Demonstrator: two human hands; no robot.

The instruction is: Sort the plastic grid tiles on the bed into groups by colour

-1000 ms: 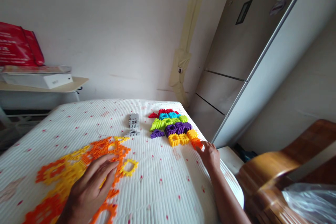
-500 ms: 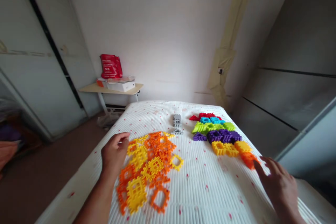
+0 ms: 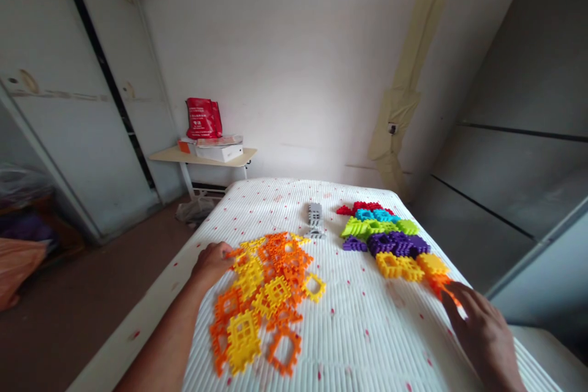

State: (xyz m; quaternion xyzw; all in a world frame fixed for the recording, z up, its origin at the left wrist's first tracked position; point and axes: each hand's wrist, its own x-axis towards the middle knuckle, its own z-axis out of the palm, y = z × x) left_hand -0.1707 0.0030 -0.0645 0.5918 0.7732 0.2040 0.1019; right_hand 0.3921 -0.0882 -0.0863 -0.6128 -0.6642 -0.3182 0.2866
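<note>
Across the mattress (image 3: 367,343) on my feed, the left hand (image 3: 212,264) rests at the edge of the orange-and-yellow block pile (image 3: 269,300), fingers curled narrow; I cannot tell whether they hold anything. Near the mattress's right edge, the right hand (image 3: 482,331) spreads wide, fingertips touching an orange block (image 3: 441,285) at the end of the colored block row (image 3: 386,239).

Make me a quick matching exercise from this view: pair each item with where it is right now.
Items:
1. Left hand
2. Right hand
3. Grey plastic pieces
4. Red bag

Places:
A. Above the white box on the small table
B. At the edge of the heap of yellow and orange pieces
C. On the mattress, between the heap and the coloured rows
D. On the orange pieces at the rows' near end

Pairs: 1-B, 2-D, 3-C, 4-A
</note>
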